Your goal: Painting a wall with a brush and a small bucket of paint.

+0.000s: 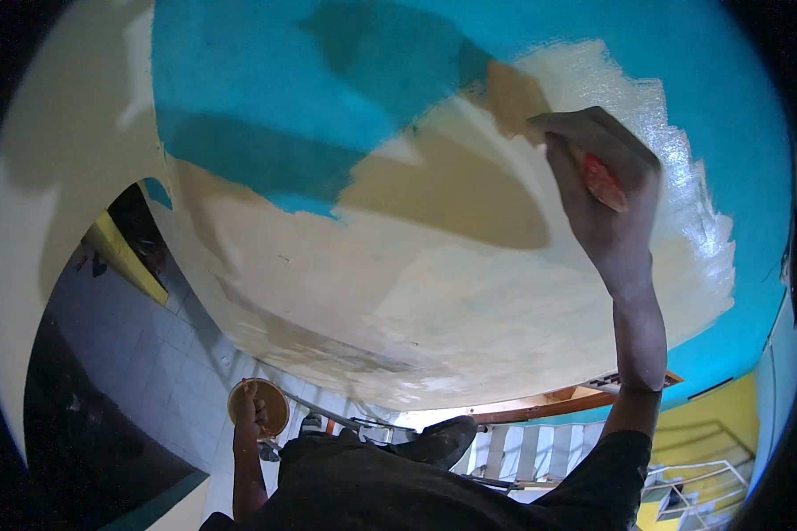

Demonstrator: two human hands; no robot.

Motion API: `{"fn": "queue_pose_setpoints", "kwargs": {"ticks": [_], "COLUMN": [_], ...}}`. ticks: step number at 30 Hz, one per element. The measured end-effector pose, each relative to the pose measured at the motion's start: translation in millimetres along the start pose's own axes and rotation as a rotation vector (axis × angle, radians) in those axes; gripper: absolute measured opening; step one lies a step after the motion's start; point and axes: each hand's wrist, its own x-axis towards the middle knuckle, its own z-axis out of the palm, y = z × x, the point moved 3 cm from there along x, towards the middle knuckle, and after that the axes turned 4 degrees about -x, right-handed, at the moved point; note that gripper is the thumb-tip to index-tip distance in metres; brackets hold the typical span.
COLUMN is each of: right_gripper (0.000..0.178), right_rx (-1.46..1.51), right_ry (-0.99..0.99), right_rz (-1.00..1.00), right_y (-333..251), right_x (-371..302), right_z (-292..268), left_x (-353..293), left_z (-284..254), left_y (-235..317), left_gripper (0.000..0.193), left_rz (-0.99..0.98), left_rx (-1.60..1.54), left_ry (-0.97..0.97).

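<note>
My right hand (624, 190) is raised to the wall, its fingers closed round a paintbrush with a red handle end (604, 184). The brush's tan head rests against the wall where cream paint (469, 301) meets turquoise paint (239, 71). Fresh cream strokes shine to the right of the hand. Low on the left, my left hand (259, 414) grips the edge of a round tan paint bucket (277, 409). Part of its grip is hidden by the hand itself, and the bucket's contents are hard to make out.
A cream wall edge (62, 115) borders a doorway on the left, with a yellow strip (128, 257) beyond it. Below lie the tiled floor (150, 354) and my dark shoe (443, 441). A wooden frame (540, 405) and white metal rails (700, 487) stand at lower right.
</note>
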Motion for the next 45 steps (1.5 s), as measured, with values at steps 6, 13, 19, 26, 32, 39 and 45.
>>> {"fn": "queue_pose_setpoints", "kwargs": {"ticks": [6,13,19,26,32,39,45], "right_gripper": [0.02,0.025,0.021,0.013,0.015,0.016,0.018], "right_rx": [-0.092,-0.19,0.079,0.343,0.552,0.413,0.348], "right_ry": [0.171,-0.063,-0.359,-0.353,-0.268,-0.156,-0.046], "right_rz": [-0.056,-0.155,-0.081,-0.04,0.118,0.139,0.169], "right_y": [-10,-47,-97,-118,-73,-45,-56], "right_x": [-8,-36,-65,-80,-67,-73,-64], "right_z": [-15,106,228,242,199,201,165], "left_x": [0,14,14,9,9,18,13], "left_z": [25,32,30,20,17,35,32], "left_y": [6,-8,-28,-43,-44,-29,-13], "left_gripper": [0.05,0.053,0.047,0.043,0.042,0.041,0.03], "left_rz": [-0.02,-0.12,-0.176,-0.14,-0.193,-0.153,-0.134], "left_rx": [0.05,-0.023,0.02,0.047,-0.001,0.021,0.008], "left_ry": [-0.05,-0.317,-0.233,0.003,-0.165,-0.215,-0.19]}}
